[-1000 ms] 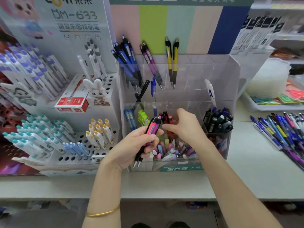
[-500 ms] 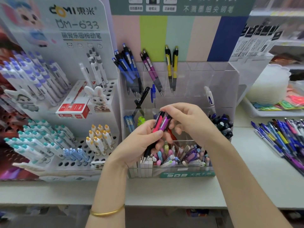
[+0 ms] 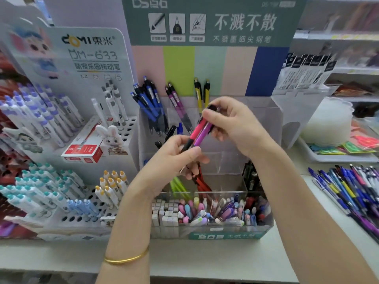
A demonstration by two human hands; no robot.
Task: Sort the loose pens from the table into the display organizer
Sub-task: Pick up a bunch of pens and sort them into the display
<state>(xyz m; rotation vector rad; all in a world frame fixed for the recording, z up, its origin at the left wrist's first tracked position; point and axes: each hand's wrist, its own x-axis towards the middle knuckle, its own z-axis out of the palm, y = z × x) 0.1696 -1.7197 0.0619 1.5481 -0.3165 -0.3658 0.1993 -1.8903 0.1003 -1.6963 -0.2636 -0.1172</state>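
Slim loose pens (image 3: 348, 191) lie heaped at the right of the pale smooth surface (image 3: 205, 259). Over the clear acrylic display organizer (image 3: 263, 130), the left hand (image 3: 174, 160) pinches the dark lower ends of a glossy pink pen (image 3: 197, 130) and a purple pen (image 3: 202, 135). The right hand (image 3: 235, 124) grips their black tops.

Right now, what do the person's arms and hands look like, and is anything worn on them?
No sleeves or gloves show: the left hand and the right hand are bare, as are both forearms down to the frame's edge. A thin, plain gold bangle circles the left wrist. The right wrist shows no watch or band.
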